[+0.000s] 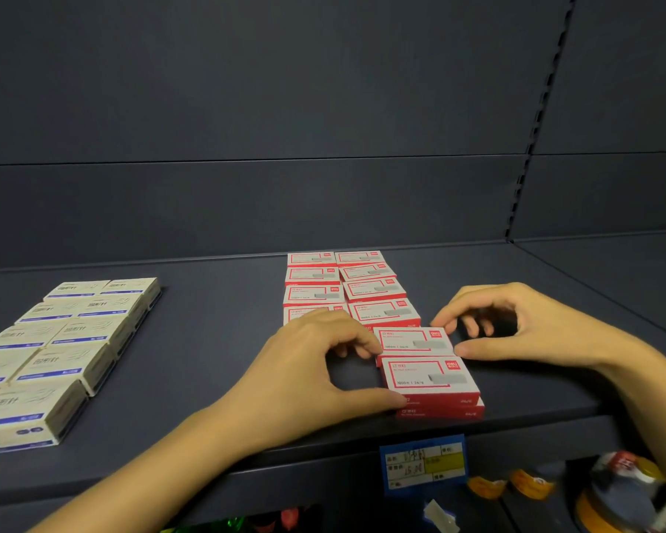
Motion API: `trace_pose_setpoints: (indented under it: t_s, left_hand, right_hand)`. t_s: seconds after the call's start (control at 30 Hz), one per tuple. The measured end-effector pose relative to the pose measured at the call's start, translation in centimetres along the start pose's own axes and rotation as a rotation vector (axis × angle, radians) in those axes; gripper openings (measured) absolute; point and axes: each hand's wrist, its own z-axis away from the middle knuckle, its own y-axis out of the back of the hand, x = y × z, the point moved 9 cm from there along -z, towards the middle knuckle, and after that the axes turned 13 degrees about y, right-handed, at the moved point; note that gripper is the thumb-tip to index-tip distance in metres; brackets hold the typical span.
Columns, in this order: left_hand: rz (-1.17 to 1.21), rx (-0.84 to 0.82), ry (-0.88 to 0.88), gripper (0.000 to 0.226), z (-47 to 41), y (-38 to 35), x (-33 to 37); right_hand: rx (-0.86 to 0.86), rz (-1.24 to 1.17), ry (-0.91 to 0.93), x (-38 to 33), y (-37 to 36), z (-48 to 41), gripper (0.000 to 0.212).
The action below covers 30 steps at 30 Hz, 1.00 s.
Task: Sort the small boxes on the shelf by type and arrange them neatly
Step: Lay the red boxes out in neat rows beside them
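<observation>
Red-and-white staple boxes [366, 286] lie in two columns at the middle of the dark shelf [216, 340]. The two nearest ones sit shifted right: a front stack [429, 377] and a box behind it [412, 340]. My left hand [316, 363] curls against their left side, thumb tip at the front stack's lower left corner and fingers on the rear box's left end. My right hand [516, 328] pinches the rear box's right end between thumb and fingers. White-and-blue boxes [54, 348] stand in two columns at the left.
A blue and yellow price tag [423, 465] hangs on the shelf's front edge. Below it, on a lower level, lie tape rolls [527, 482] and other blurred goods. The shelf's back panel [323, 201] rises behind the boxes.
</observation>
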Motion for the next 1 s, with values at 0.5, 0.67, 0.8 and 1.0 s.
trace_pose_setpoints:
  t_s: [0.5, 0.67, 0.8, 1.0]
  left_hand:
    - [0.078, -0.007, 0.001, 0.048, -0.1, -0.3, 0.4]
    - [0.107, -0.017, 0.028, 0.048, -0.3, 0.1, -0.1]
    - [0.053, -0.052, 0.032, 0.048, -0.3, -0.5, -0.1]
    - [0.050, -0.040, 0.036, 0.038, -0.3, -0.8, -0.1]
  right_hand:
    - [-0.090, 0.034, -0.016, -0.5, 0.0, -0.6, 0.031]
    - [-0.157, 0.066, -0.054, -0.7, -0.1, -1.0, 0.031]
    - [-0.245, 0.119, -0.082, -1.1, -0.4, -1.7, 0.036]
    - [-0.316, 0.196, -0.095, -2.0, -0.9, -2.6, 0.041]
